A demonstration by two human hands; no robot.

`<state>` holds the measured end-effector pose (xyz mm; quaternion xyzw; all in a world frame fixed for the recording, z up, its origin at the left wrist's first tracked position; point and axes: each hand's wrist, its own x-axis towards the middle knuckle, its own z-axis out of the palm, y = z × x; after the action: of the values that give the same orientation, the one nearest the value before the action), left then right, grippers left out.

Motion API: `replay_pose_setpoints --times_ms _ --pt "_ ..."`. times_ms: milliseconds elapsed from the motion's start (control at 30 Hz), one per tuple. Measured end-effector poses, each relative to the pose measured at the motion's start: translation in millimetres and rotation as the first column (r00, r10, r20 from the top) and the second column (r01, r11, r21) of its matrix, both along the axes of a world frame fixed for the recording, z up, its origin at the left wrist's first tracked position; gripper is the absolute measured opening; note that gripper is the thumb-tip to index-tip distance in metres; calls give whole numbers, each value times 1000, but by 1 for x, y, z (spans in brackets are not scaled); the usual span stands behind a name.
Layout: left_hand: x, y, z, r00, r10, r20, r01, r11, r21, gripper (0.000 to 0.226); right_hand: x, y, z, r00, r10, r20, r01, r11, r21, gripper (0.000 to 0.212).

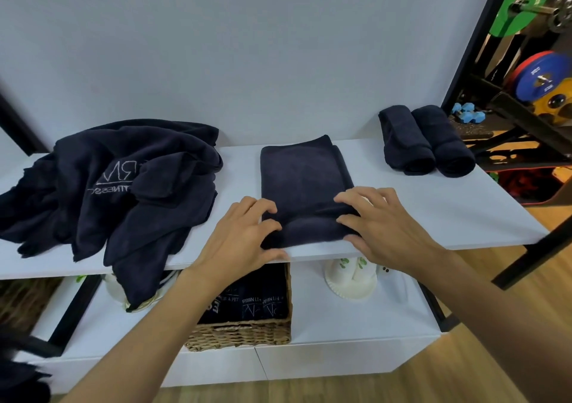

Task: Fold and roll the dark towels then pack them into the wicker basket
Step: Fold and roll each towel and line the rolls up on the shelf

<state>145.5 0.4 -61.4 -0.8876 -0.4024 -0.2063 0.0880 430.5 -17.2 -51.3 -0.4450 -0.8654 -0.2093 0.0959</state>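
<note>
1. The folded towel [305,176] lies flat on the shelf [433,213], with its near end already turned into a first small roll at the front edge.
2. The left hand [244,235] and right hand [387,226] each grip one end of that roll, with fingers [362,196] curled over it and thumbs tucked behind.
3. To roll well, push both hands away evenly and keep the core tight (a slack start probably sags) and the side edges flush.
4. Two finished rolls [427,142] lie to the right and the pile [117,192] to the left. The basket [247,333] stands below, partly filled.
</note>
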Motion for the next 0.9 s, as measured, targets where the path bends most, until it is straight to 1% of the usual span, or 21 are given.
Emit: replay_pose_setpoints --times_ms 67,133,167,200,233,300,333,400,433,467,500,567,600,633,667,700,733,767,833,867,900 --pt "1 2 3 1000 12 -22 -13 1000 -18 37 -2 4 2 1000 6 29 -6 1000 -27 18" --pt "4 3 8 998 43 -42 -45 998 -34 28 -5 9 6 999 -15 41 19 993 -113 20" --pt "5 2 12 997 68 -24 -70 996 -62 23 -7 11 9 1000 -29 -9 26 983 -181 19" --pt "7 1 15 994 109 32 -104 986 -132 19 -7 13 13 993 -63 -99 34 962 -271 17" --pt "8 0 19 978 168 122 -135 962 -238 15 -7 15 17 969 -119 -217 30 926 -377 15" --pt "7 5 23 913 294 283 -120 856 -504 16 -6 20 21 860 -268 -434 -21 831 -555 16" --pt "6 10 24 871 348 347 -69 786 -614 18 -4 23 20 793 -332 -511 -51 799 -599 16" --pt "5 19 24 789 444 424 12 679 -734 15 -1 30 16 678 -428 -598 -75 769 -635 13" --pt "5 23 24 762 482 433 19 652 -758 11 -2 33 14 664 -433 -610 -63 780 -622 10" --pt "6 27 25 757 506 413 -8 640 -768 8 -2 35 10 687 -399 -608 -35 817 -575 8" --pt "8 30 26 771 515 375 -59 644 -763 7 -2 37 7 739 -330 -587 8 876 -482 6" --pt "10 33 25 802 515 301 -166 678 -716 8 -3 38 2 869 -145 -473 49 977 -208 9" --pt "10 33 24 807 510 298 -194 706 -681 8 -2 38 1 914 -67 -400 23 993 -114 11" --pt "10 31 22 815 490 310 -212 749 -627 6 0 37 -1 941 -23 -338 -6 996 -85 17" --pt "10 29 20 835 443 327 -226 817 -530 6 2 36 -2 959 -10 -282 -21 994 -109 28" --pt "10 26 16 871 361 334 -222 894 -389 6 5 35 -3 973 -11 -233 -26 988 -152 37" --pt "8 25 13 917 265 298 -198 951 -239 5 7 35 -3 979 -16 -202 -23 982 -190 43" --pt "7 23 9 954 176 244 -151 981 -119 7 8 37 -2 980 -22 -196 -21 976 -217 43" --pt "2 22 4 991 106 78 -104 994 -27 32 6 43 3 968 -45 -245 -25 961 -276 34" --pt "0 24 3 996 87 4 -87 996 -2 40 4 47 6 957 -64 -283 -32 947 -321 27" --pt "-1 27 5 996 79 -41 -78 997 13 41 1 51 10 941 -93 -326 -39 926 -376 20"
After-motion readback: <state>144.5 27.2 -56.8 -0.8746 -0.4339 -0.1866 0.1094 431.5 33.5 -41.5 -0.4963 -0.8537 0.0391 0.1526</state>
